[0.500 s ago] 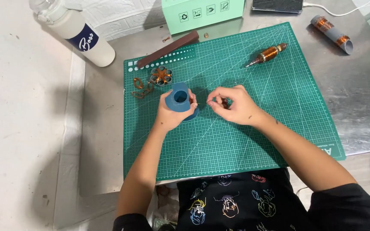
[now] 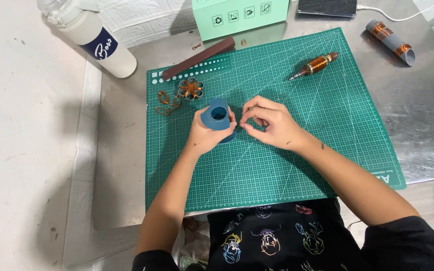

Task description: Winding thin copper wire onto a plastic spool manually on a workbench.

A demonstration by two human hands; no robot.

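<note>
My left hand (image 2: 206, 135) grips a blue plastic tube piece (image 2: 218, 116), its open end turned up toward me. My right hand (image 2: 269, 123) sits just right of it with thumb and fingertips pinched close to the tube's edge; whatever is pinched is too small to see. Both hands hover over the green cutting mat (image 2: 327, 125).
A copper-wound stator (image 2: 190, 89) and loose copper coils (image 2: 167, 103) lie at the mat's upper left. A wound rotor (image 2: 315, 65) lies upper right. A brown bar (image 2: 199, 56), white bottle (image 2: 92, 39), green box (image 2: 239, 16) and a grey wound tube (image 2: 391, 35) surround the mat.
The blue tube has tilted so its opening faces more upward. My right hand has shifted slightly closer to it, fingers still pinched.
</note>
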